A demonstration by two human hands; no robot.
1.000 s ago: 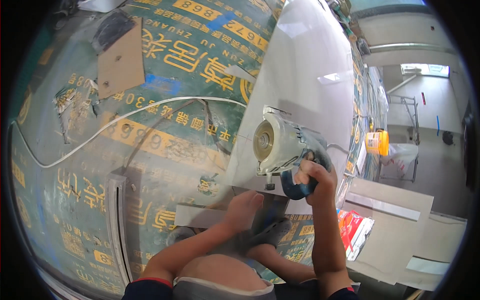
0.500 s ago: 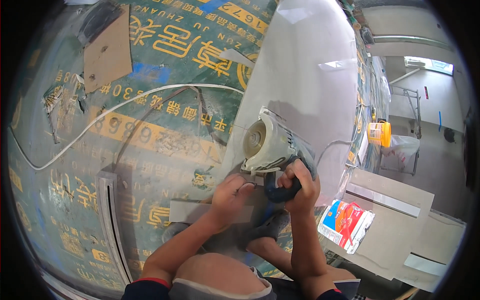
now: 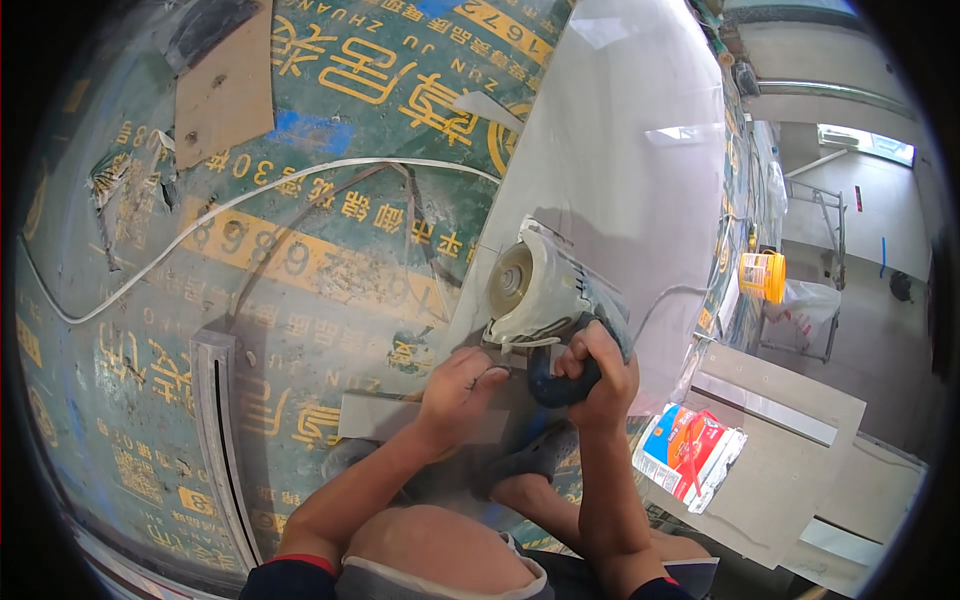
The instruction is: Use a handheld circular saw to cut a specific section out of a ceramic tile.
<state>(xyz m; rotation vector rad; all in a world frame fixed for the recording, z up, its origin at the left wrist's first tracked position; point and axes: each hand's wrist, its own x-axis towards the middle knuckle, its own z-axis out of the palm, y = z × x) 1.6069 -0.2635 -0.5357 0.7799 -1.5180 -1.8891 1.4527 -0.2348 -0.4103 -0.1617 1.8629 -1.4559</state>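
My right hand point(image 3: 603, 375) is wrapped round the dark handle of a handheld circular saw point(image 3: 560, 290), a tile cutter with a pale, dusty blade guard. The round blade hub faces left. The saw sits over the near left edge of a large pale, glossy slab point(image 3: 640, 190). Close behind the guard, my left hand point(image 3: 462, 392) is closed, thumb against the curled fingers; what it pinches, if anything, is hidden. Haze hangs below the hands, over a narrow pale strip point(image 3: 375, 416) on the floor. My bent knee and shoes are just below.
A white cable point(image 3: 250, 190) curves across the green printed floor covering. A slotted metal rail point(image 3: 215, 430) lies at left, a brown board point(image 3: 225, 95) at far left. On the right are a yellow bucket point(image 3: 762, 276), grey panels point(image 3: 775, 465) and a red-and-blue packet point(image 3: 690, 455).
The view has shifted slightly, so the floor and slab appear a little farther right. Both hands keep the same grip, and the saw has hardly moved in the picture.
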